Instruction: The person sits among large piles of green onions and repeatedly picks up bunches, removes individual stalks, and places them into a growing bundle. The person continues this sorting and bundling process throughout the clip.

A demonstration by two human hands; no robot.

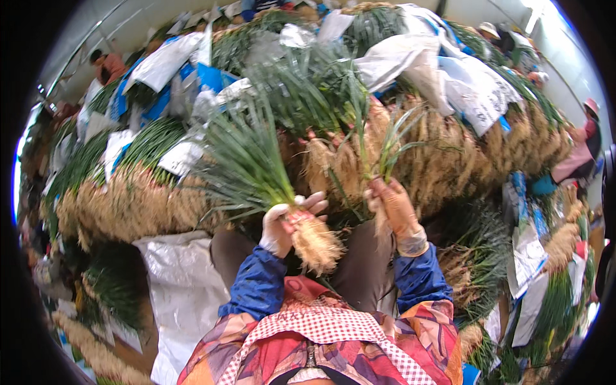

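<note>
My left hand [280, 226], in a pale thin glove, grips a thick bunch of green onions [272, 178] near its reddish bases. The leaves fan up and to the left, while a dense tuft of tan roots [317, 243] points down toward my lap. To the right, my gloved right hand [397, 207] pinches a few thin green onion stalks [385, 163], with stringy roots hanging below the fingers. The two hands are apart, above my knees. Just beyond them lies a long heap of green onions [308, 91], its roots facing me.
White and blue plastic sacks [399, 60] lie over the heap. A white plastic sheet [180, 279] is on the ground at my left. More green onions [474, 260] are piled by my right knee. Several people sit farther off, one in a pink hat [591, 107] at the right.
</note>
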